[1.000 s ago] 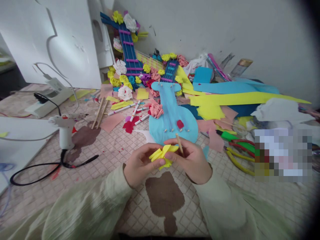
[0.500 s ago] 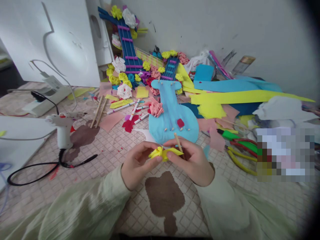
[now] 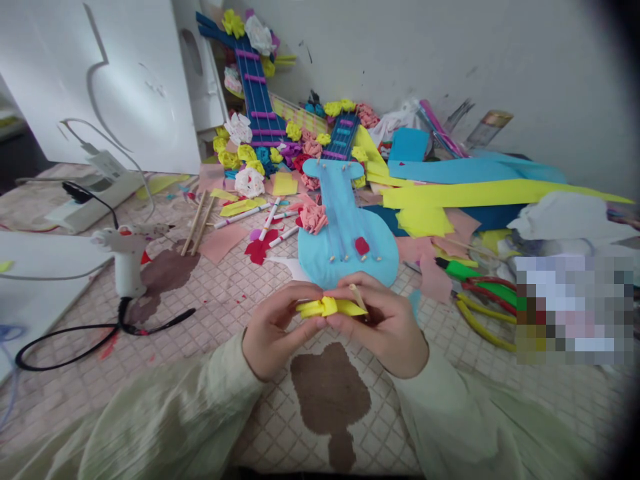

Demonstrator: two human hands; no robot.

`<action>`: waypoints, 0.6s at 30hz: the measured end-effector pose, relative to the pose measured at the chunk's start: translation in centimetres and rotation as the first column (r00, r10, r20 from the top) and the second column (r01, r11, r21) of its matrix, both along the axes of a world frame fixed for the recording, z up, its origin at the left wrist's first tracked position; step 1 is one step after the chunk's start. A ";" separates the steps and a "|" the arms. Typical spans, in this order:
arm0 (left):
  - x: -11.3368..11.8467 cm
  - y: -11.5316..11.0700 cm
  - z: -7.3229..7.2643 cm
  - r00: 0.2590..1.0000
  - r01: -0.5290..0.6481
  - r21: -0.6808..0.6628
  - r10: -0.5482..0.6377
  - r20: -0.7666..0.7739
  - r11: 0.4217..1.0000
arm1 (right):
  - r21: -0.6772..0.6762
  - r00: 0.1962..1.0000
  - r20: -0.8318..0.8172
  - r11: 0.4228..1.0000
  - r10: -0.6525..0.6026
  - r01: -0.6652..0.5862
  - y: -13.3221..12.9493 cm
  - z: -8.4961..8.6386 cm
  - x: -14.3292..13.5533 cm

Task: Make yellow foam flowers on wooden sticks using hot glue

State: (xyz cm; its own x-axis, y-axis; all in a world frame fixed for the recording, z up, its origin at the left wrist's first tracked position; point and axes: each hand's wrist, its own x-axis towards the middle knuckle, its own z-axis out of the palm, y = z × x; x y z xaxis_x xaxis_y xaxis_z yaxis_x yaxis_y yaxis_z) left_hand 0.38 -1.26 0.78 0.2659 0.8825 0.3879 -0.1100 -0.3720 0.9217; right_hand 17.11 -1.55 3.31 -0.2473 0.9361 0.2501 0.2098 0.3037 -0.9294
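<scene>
Folded yellow paper is pinched between my two hands, low in the middle of the view. My left hand grips its left part with thumb and fingers. On the other side my right hand has its fingertips on the paper's middle and also keeps a thin wooden stick between its fingers. Just beyond the hands lies a light blue guitar-shaped piece with strings, a pink paper flower and a small red patch.
A white glue gun with a black cable stands at the left, near a power strip. Pliers lie at the right. Dark blue guitars, paper flowers, markers and yellow strips fill the back.
The yellow paper has turned and now shows a folded band at its middle. My fingertips have come closer together, and the stick is tilted lower in my right hand.
</scene>
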 end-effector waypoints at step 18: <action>-0.3 0.2 0.0 0.999 0.035 0.013 -0.035 -0.016 0.999 | 0.088 1.000 0.006 0.996 -0.002 0.002 -0.1 0.3 0.0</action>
